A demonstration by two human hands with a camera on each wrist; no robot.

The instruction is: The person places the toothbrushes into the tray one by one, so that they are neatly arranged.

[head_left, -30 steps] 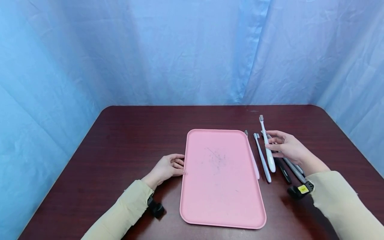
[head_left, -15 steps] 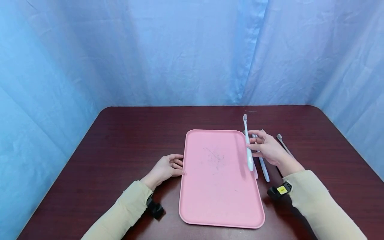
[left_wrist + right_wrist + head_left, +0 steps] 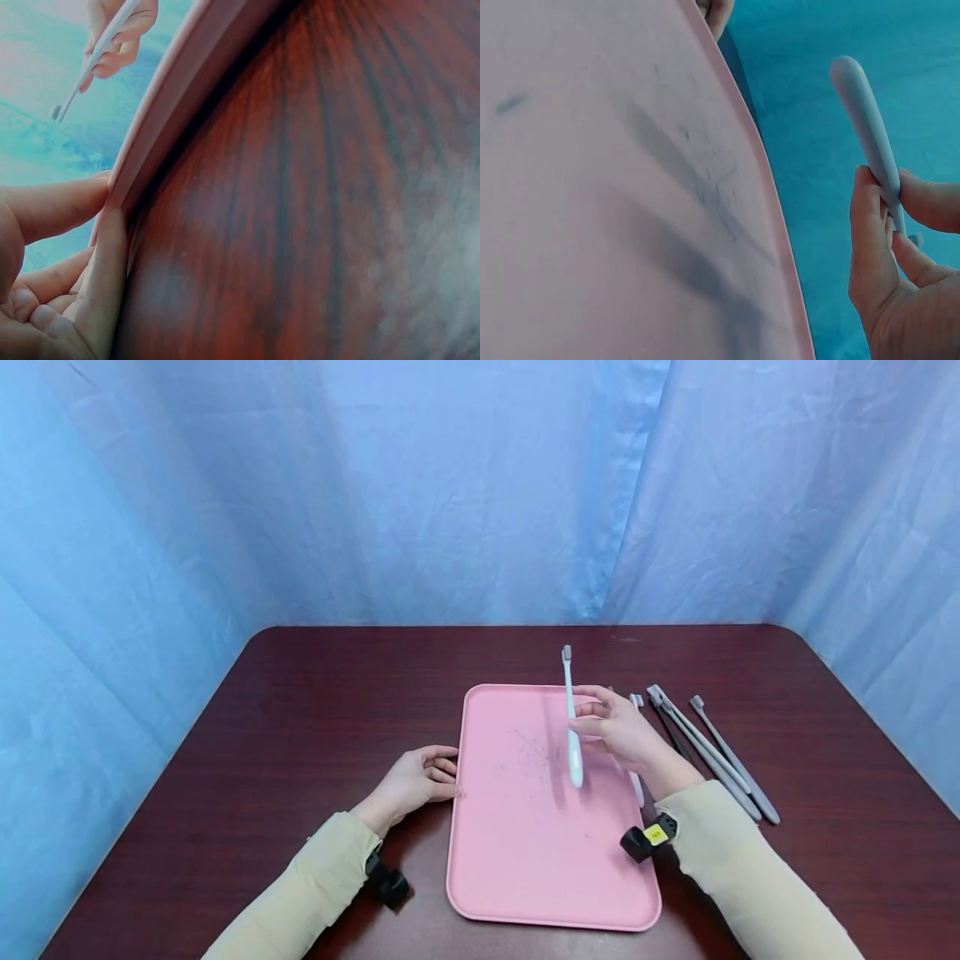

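Pink tray (image 3: 525,860) lay steadied by the left hand (image 3: 416,781), whose fingertips pressed its left rim, holding nothing. Above the tray's middle, the right hand (image 3: 618,731) pinched a white toothbrush (image 3: 572,727), bristles away. A second earlier that brush hung right of the tray, over the other toothbrushes (image 3: 712,752).

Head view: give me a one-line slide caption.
Right hand holds a white toothbrush above the pink tray; left hand touches the tray's edge.

Pink tray (image 3: 525,877), white toothbrush (image 3: 573,752), dark-red table (image 3: 300,710)
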